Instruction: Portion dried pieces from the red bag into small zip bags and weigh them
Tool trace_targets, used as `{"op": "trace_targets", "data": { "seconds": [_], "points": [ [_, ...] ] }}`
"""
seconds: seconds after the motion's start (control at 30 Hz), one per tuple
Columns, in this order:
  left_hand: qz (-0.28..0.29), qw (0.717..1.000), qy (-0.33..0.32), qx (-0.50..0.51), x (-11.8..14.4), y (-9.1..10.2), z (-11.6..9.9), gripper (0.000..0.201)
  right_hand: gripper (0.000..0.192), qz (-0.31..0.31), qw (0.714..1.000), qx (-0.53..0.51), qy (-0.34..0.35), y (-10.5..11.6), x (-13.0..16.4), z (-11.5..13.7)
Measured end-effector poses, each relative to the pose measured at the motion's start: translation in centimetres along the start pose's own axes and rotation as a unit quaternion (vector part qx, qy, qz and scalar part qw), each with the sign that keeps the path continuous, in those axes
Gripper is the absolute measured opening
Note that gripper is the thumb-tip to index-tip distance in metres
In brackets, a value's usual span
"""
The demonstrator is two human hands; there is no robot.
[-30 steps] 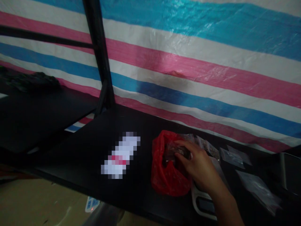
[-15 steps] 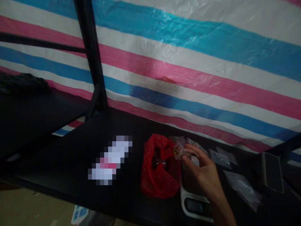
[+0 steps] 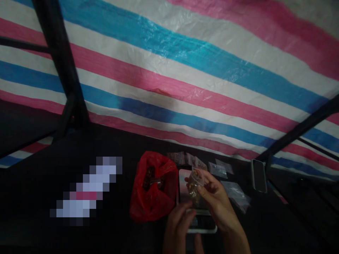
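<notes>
My right hand (image 3: 215, 201) pinches a small clear plastic bag (image 3: 196, 180) with brownish bits inside, holding it just above a small white scale (image 3: 197, 204) on the black table (image 3: 111, 144). Just below the bag, my left hand (image 3: 178, 225) has come up at the scale's near edge, fingers curled toward the bag; whether it touches the bag is unclear. An open red plastic bag (image 3: 153, 190) with dark contents lies immediately left of the scale.
Several small clear bags (image 3: 219, 169) lie on the table behind and right of the scale. A phone (image 3: 259, 175) rests at the right by a black frame bar. A pixelated white item (image 3: 87, 192) lies left. A striped tarp (image 3: 185, 77) backs the table.
My right hand lifted a small clear bag out of the red bag and brought it over the scale. My left hand has come into view. The view has swung right.
</notes>
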State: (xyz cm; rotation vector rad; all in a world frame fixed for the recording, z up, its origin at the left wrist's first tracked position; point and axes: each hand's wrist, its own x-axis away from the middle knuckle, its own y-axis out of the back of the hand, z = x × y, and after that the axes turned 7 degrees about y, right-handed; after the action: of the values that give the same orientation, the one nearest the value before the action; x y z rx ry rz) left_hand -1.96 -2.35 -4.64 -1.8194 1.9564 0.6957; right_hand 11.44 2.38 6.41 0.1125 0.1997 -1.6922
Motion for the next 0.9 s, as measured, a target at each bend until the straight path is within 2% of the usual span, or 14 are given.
{"op": "trace_targets", "data": {
  "seconds": [0.03,0.1,0.17,0.27,0.33,0.43,0.53,0.63,0.77,0.9],
  "points": [
    [-0.040,0.999,0.019,-0.026,-0.6,-0.4,-0.1,0.057,0.043,0.015,1.000,0.009,0.000,0.1,0.2,0.1],
    [-0.063,0.996,0.052,-0.037,-1.6,-0.9,-0.4,0.056,0.040,0.030,0.999,0.016,0.005,0.2,0.6,0.2],
    [-0.059,0.995,0.079,-0.029,-2.4,-1.2,-0.5,0.056,0.039,0.044,0.999,0.011,0.008,0.4,0.8,0.4],
    [-0.051,0.991,0.120,0.001,-2.9,-1.0,0.0,0.053,0.036,0.104,0.994,0.011,0.007,0.7,1.1,0.9],
    [-0.065,0.985,0.160,0.025,-3.1,-0.7,0.5,0.046,0.032,0.127,0.992,0.014,0.009,0.7,1.1,1.2],
    [-0.079,0.978,0.186,0.047,-3.2,-0.5,0.7,0.039,0.027,0.098,0.995,-0.001,-0.001,0.8,1.0,1.2],
    [-0.078,0.985,0.150,0.032,-3.6,-0.4,0.3,0.037,0.026,0.063,0.998,0.028,-0.005,1.0,0.7,0.8],
    [-0.100,0.988,0.116,0.000,-4.3,-0.1,-0.2,0.034,0.027,0.022,0.997,0.068,0.024,1.5,0.6,0.3],
    [-0.109,0.991,0.083,-0.012,-5.4,0.2,-0.6,0.031,0.028,-0.051,0.995,0.072,0.051,2.4,0.6,0.6],
    [-0.121,0.991,0.048,-0.022,-4.6,0.1,-1.2,0.035,0.032,-0.086,0.990,0.114,0.011,3.3,0.4,1.1]
  ]
}}
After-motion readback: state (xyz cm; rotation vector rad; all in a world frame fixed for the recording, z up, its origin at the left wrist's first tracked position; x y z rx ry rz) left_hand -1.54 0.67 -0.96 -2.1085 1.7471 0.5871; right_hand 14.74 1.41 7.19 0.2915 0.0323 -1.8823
